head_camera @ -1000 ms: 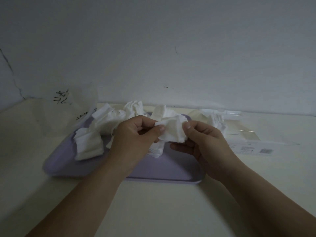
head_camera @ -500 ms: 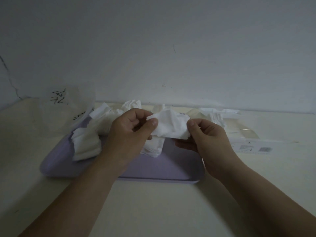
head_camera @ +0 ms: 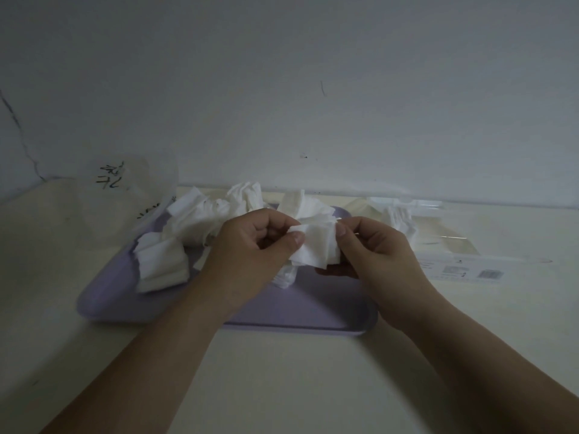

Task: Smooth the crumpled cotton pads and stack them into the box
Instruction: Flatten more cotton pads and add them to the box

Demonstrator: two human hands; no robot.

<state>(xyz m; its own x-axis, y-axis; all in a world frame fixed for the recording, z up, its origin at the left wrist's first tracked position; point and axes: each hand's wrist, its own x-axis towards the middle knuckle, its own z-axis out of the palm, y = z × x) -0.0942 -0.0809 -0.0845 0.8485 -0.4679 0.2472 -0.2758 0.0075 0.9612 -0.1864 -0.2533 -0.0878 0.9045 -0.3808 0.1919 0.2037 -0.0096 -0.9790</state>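
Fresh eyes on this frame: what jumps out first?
At centre, the left hand and right hand pinch one white cotton pad between them, over the lilac tray. Behind them, a heap of crumpled pads fills the tray's far left. A clear box lies on the table at right.

Open passage: bare cream tabletop in front of flat lilac plastic tray, plus tray's near-right floor. Tray's back & left blocked by heap of crumpled white cotton pads. Clear plastic bag w/ black writing at left, clear plastic box at right, wall behind.
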